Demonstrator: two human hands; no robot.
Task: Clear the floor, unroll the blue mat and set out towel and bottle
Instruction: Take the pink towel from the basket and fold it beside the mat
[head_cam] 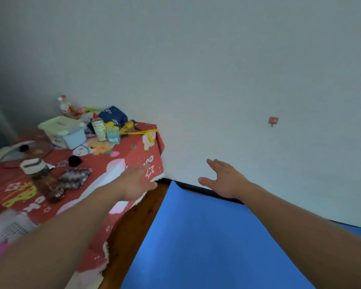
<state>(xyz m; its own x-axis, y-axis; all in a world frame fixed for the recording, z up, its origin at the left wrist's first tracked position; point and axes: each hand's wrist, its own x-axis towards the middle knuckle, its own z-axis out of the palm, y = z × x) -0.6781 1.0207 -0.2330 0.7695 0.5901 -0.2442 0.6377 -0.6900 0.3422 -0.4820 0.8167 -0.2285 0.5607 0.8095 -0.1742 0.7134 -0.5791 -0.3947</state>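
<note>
Against pale wall (238, 69), blue mat (196, 236) flat, wooden floor (138, 222)

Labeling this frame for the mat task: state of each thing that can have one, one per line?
blue mat: unrolled, flat on floor, far end at the wall
left hand: open, empty, over the table corner
right hand: open, empty, above the mat's far end
clear bottle: upright, red cap on
lidded bin: closed
jar: white lid on, upright
tablecloth: draped over table edge
</note>
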